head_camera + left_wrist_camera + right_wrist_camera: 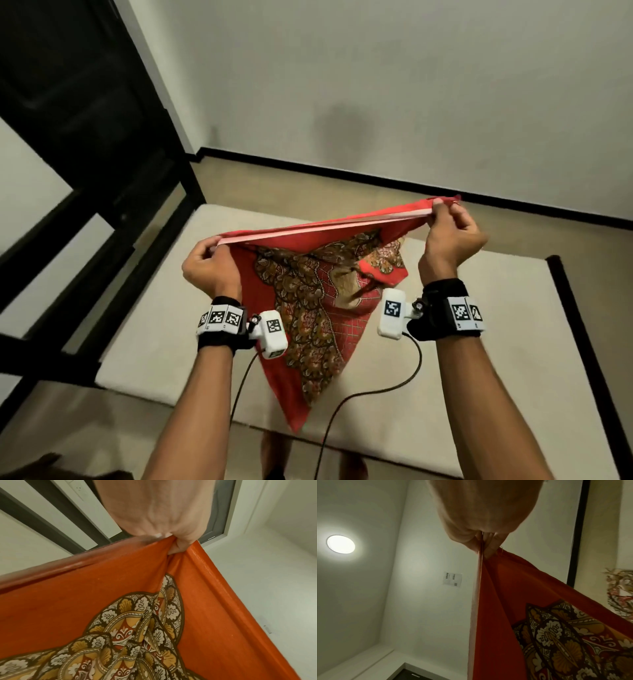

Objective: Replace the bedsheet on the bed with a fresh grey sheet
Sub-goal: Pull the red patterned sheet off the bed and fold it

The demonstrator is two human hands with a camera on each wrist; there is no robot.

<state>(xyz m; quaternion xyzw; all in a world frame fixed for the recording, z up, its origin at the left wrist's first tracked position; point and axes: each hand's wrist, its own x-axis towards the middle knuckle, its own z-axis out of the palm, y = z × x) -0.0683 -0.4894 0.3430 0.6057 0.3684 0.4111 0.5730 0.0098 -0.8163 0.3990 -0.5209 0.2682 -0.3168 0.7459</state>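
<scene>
A red patterned bedsheet (308, 291), folded into several layers, hangs in the air above the bare cream mattress (144, 325). My left hand (214, 262) pinches its upper left corner, and my right hand (452, 233) pinches the upper right corner higher up. The top edge runs taut between them and the rest droops to a point near the mattress's front edge. In the left wrist view my fingers (178, 545) bunch the red sheet (85, 601). The right wrist view shows my fingers (489, 547) clamping the stacked edges of the sheet (505, 601). No grey sheet is in view.
A black metal bed frame (579, 342) borders the mattress on the right. A dark door (78, 102) and black rails stand at the left. A white wall with a black skirting (376, 174) lies beyond the bed. Cables hang from both wrist cameras.
</scene>
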